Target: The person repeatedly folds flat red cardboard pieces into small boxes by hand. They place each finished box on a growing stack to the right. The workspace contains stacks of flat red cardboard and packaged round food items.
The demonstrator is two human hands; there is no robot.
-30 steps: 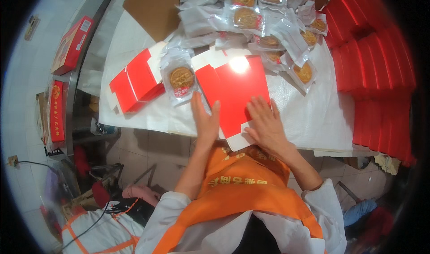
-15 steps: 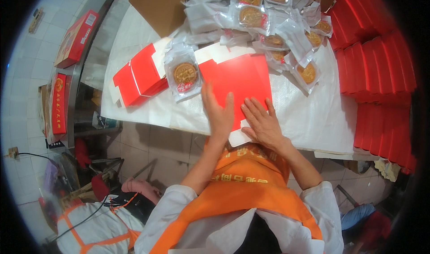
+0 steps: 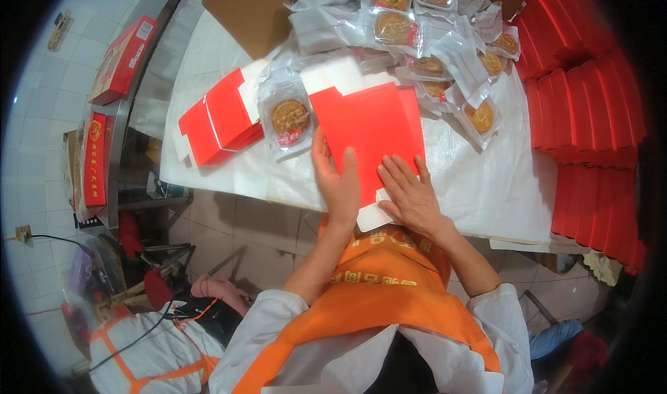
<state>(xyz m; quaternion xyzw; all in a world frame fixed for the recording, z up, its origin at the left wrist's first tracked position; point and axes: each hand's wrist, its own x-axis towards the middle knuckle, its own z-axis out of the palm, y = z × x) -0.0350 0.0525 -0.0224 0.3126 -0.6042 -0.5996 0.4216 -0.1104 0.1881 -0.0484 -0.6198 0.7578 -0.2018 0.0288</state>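
The red, flat cardboard blank with white flaps point(image 3: 369, 124) lies beneath my right hand point(image 3: 411, 194), fingers extended. My left hand point(image 3: 338, 184), thumb spread, borders the blank's left edge; I cannot tell whether it grips.

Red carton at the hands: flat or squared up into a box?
Looks flat: the red carton shows mostly one broad face, with white flaps sticking out at both ends.

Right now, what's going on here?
A person in an orange apron is handling flat red card: the left hand at its left edge, the right hand on its lower right part. On the table, a wrapped round cake and a strapped red bundle lie to its left, more wrapped cakes are heaped beyond it, and red cartons are stacked at the right.
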